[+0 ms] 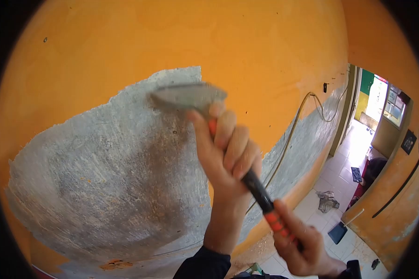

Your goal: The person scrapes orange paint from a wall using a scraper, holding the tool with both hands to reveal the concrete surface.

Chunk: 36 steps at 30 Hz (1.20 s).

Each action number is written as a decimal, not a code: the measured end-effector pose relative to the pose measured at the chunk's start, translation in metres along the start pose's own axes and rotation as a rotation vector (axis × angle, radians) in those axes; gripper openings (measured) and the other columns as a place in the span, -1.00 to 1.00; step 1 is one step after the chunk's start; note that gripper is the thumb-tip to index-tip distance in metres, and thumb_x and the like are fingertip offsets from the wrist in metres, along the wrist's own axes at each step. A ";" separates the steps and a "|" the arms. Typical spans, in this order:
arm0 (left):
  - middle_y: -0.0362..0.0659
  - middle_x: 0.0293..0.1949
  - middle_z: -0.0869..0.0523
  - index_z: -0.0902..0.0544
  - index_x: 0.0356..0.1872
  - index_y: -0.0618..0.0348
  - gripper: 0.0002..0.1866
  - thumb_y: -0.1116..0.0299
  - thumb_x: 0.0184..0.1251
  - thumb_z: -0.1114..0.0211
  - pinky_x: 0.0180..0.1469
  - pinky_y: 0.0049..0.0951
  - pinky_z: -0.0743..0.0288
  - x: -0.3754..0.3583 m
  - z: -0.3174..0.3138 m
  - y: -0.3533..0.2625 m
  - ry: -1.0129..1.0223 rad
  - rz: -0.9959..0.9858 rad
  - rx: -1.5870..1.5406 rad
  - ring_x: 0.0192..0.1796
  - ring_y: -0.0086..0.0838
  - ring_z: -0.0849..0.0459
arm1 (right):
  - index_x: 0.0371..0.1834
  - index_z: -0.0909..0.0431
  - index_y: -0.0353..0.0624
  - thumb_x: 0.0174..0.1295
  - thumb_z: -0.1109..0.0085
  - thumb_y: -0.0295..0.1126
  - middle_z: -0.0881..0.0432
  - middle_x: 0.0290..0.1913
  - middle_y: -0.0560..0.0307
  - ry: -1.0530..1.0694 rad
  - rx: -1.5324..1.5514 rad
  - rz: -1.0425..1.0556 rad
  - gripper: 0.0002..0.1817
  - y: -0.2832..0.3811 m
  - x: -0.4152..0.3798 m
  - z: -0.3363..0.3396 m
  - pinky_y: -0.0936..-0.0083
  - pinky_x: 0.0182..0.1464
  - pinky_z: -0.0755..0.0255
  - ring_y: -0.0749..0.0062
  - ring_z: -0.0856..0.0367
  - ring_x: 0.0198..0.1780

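Note:
Both hands hold one long tool. My left hand [230,151] wraps round its upper shaft, close below the wide metal blade [188,96], which is blurred. Lower down, my right hand [302,244] grips the black and orange handle [258,189]. The blade is over the upper part of a bare grey patch [102,167] on the orange wall [139,37]. Whether the blade touches the wall, I cannot tell.
A cable [291,135] hangs along the wall at the right. On the tiled floor lie a crumpled plastic bag [328,201] and a dustpan [338,233]. Beyond is a bright doorway [376,104].

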State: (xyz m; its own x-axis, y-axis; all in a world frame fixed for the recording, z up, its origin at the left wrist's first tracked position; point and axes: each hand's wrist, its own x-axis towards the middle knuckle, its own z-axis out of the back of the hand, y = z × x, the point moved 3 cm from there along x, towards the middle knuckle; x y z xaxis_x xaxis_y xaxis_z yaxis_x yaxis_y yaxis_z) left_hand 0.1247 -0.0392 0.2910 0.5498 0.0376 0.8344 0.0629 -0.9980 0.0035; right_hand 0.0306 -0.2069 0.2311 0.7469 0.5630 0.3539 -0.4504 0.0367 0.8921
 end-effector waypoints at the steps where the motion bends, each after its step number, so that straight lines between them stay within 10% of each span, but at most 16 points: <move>1: -0.29 -0.57 -0.27 -0.33 -0.17 0.21 -0.60 0.01 0.56 0.18 -0.84 -0.64 -0.28 0.001 0.000 0.000 -0.013 0.001 0.003 -0.75 -0.64 -0.26 | 0.46 -0.03 -0.36 0.38 0.08 -0.47 -0.44 -0.57 0.31 -0.010 -0.007 0.043 -0.40 0.002 0.003 0.002 0.72 -0.46 -0.28 0.74 -0.38 -0.55; 31: -0.37 -0.59 -0.22 -0.40 -0.19 0.11 -0.56 -0.08 0.53 0.19 -0.85 -0.69 -0.12 0.017 -0.008 -0.002 -0.041 0.026 0.091 -0.76 -0.70 -0.15 | 0.49 0.02 -0.31 0.41 0.11 -0.44 -0.39 -0.50 0.35 0.066 0.042 0.109 -0.39 0.002 0.011 0.005 0.73 -0.42 -0.24 0.77 -0.31 -0.51; 33: -0.37 -0.59 -0.22 -0.41 -0.19 0.09 -0.58 -0.07 0.53 0.18 -0.85 -0.71 -0.11 0.024 -0.013 -0.002 -0.080 0.012 0.110 -0.75 -0.71 -0.15 | 0.47 -0.08 -0.27 0.38 0.05 -0.54 -0.60 0.08 -0.01 0.061 0.159 -0.003 -0.41 0.013 0.020 0.010 0.70 -0.16 -0.40 0.64 -0.55 -0.18; 36: -0.37 -0.60 -0.22 -0.40 -0.20 0.08 -0.58 -0.07 0.53 0.17 -0.85 -0.71 -0.10 0.016 -0.013 -0.004 -0.063 0.026 0.098 -0.75 -0.72 -0.15 | 0.47 -0.08 -0.26 0.37 0.04 -0.54 -0.60 0.12 -0.03 0.073 0.093 0.045 -0.41 0.007 0.006 0.003 0.71 -0.23 -0.41 0.67 -0.55 -0.23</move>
State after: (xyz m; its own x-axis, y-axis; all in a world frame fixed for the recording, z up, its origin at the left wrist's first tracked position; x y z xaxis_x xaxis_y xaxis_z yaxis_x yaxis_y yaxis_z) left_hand 0.1223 -0.0349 0.3121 0.6031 0.0182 0.7975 0.1273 -0.9891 -0.0737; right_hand 0.0337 -0.2057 0.2406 0.6875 0.6213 0.3759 -0.4330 -0.0648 0.8991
